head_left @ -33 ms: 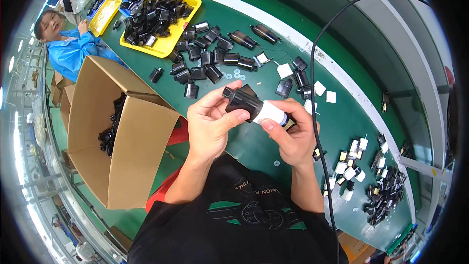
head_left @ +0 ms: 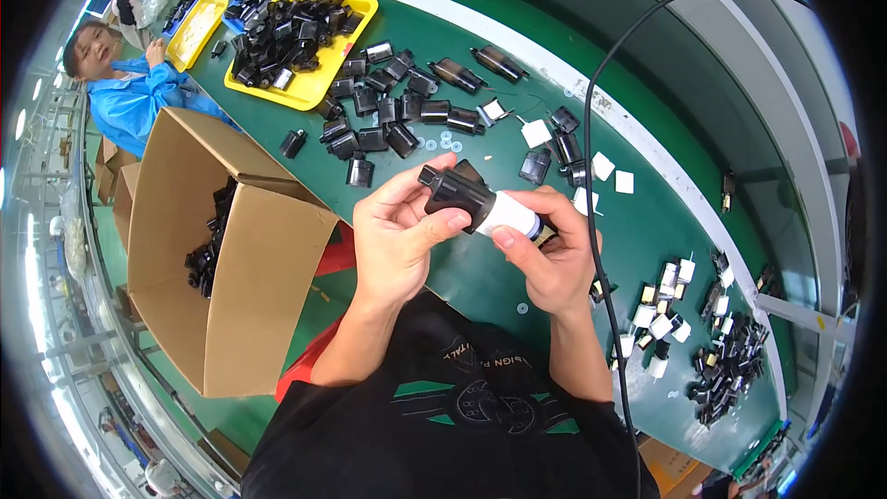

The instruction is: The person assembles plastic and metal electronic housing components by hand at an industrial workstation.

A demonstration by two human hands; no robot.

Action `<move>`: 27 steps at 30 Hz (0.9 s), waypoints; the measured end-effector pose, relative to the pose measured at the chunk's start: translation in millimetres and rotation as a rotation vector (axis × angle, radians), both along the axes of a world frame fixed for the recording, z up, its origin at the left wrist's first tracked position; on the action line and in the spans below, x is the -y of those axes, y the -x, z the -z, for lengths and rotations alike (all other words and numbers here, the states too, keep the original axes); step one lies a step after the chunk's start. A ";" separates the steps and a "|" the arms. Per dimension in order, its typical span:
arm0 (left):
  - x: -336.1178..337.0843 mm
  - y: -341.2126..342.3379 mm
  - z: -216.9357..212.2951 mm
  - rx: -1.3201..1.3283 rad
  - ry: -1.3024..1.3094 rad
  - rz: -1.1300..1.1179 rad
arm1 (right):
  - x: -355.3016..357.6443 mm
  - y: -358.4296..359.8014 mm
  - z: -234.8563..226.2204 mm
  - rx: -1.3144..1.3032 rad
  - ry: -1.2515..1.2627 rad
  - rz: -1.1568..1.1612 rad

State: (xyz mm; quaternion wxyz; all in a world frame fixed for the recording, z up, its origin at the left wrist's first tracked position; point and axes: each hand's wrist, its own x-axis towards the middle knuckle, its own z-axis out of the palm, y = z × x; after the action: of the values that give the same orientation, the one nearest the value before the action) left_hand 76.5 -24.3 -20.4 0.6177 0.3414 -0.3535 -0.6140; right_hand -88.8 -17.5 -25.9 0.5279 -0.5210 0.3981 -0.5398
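Note:
Before my chest, my left hand point(head_left: 393, 236) grips a shiny black plastic housing point(head_left: 459, 192) with a narrow spout-like end pointing up and left. My right hand point(head_left: 562, 268) is closed round a white-wrapped cylinder point(head_left: 511, 214) that meets the housing's lower right end. Whether the two are joined or only pressed together, I cannot tell. Behind my right fingers, a dark and cream-coloured piece point(head_left: 547, 235) shows in part. Beyond my hands, several black housings point(head_left: 402, 139) lie loose on the green table point(head_left: 480, 282), with small clear washers point(head_left: 445, 140) beside them.
A yellow tray point(head_left: 363, 23) heaped with black parts stands at the far left. An open cardboard box point(head_left: 268, 286) holding black parts is at my left. White and black pieces point(head_left: 661, 325) lie to the right. A black cable point(head_left: 605, 259) hangs beside my right hand. A person in blue point(head_left: 152, 106) sits further left.

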 end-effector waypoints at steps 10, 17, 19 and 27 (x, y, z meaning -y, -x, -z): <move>-12.5 -3.4 -10.9 0.096 -0.088 -0.011 | -5.8 -13.7 13.9 -0.118 0.195 0.095; -15.9 -13.2 -4.5 0.106 0.060 0.002 | -10.6 -19.4 9.7 0.074 -0.045 -0.053; -17.6 -18.9 -3.5 0.126 0.089 0.016 | -7.3 -23.8 7.1 0.060 -0.025 -0.089; -22.3 -15.1 -11.2 -0.027 -0.123 0.027 | -9.8 -30.7 5.3 -0.017 -0.027 -0.030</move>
State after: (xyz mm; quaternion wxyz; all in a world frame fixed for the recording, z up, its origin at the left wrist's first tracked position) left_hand 91.6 -2.0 -9.1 0.5921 0.3654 -0.3113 -0.6473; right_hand -58.1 -7.7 -31.2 0.5394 -0.5243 0.4021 -0.5219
